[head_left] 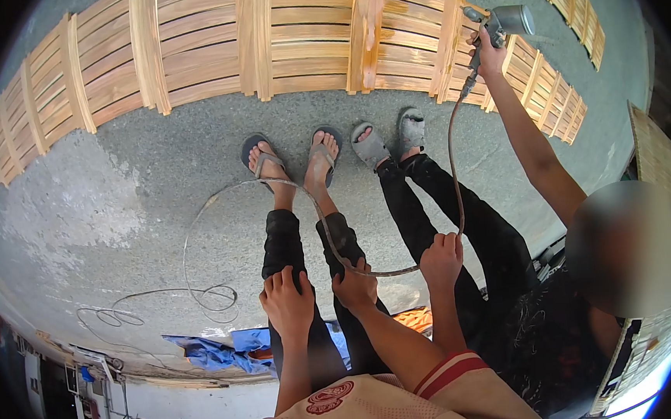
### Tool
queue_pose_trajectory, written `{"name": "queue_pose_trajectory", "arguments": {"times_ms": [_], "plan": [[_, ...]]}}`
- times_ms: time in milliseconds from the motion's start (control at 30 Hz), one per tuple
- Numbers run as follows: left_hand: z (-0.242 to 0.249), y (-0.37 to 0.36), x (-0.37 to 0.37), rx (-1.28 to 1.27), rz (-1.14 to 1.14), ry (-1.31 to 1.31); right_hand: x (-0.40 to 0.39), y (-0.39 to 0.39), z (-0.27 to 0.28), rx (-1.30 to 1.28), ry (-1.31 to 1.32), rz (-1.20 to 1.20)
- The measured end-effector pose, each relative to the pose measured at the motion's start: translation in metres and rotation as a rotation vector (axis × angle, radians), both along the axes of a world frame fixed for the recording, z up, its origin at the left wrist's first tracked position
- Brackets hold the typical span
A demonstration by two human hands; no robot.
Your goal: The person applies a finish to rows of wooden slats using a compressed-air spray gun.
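Observation:
My left hand [288, 305] rests on my left knee, fingers spread over the black trouser leg [283, 244]. At my other knee, my right hand [356, 287] is closed around a thin air hose [390, 273], which bends there and loops down to the floor. A co-worker on the right grips the same hose with one hand [442, 261]. The co-worker's outstretched hand [490, 55] holds a spray gun [511, 21] over slatted wooden panels [200, 51].
Loose coils of hose [209, 298] lie on the concrete floor [126, 216] at left. Blue and orange tarps [225, 353] are behind our legs, by a white wall [167, 412]. More slatted panels [570, 6] lie at upper right. The co-worker's sandals [370, 143] are beside mine.

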State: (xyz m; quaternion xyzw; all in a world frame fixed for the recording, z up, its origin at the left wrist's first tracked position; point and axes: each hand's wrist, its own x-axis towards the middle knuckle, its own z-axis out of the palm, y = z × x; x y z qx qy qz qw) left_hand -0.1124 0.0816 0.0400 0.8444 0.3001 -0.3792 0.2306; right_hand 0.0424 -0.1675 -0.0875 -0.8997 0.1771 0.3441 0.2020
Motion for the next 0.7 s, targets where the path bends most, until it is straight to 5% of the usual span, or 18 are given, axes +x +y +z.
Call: {"name": "queue_pose_trajectory", "arguments": {"times_ms": [100, 433, 500, 700], "plan": [[0.0, 0.001, 0.0, -0.013, 0.025, 0.021, -0.204, 0.063, 0.079, -0.224, 0.286, 0.371], [-0.001, -0.006, -0.008, -0.005, 0.017, -0.007, -0.201, 0.058, 0.073, -0.223, 0.224, 0.416], [-0.001, -0.009, -0.01, -0.002, 0.008, -0.013, -0.12, 0.043, 0.035, -0.169, 0.215, 0.291], [-0.002, -0.018, -0.018, -0.008, 0.016, -0.022, 0.325, -0.003, -0.127, 0.593, -0.417, -0.327]]}}
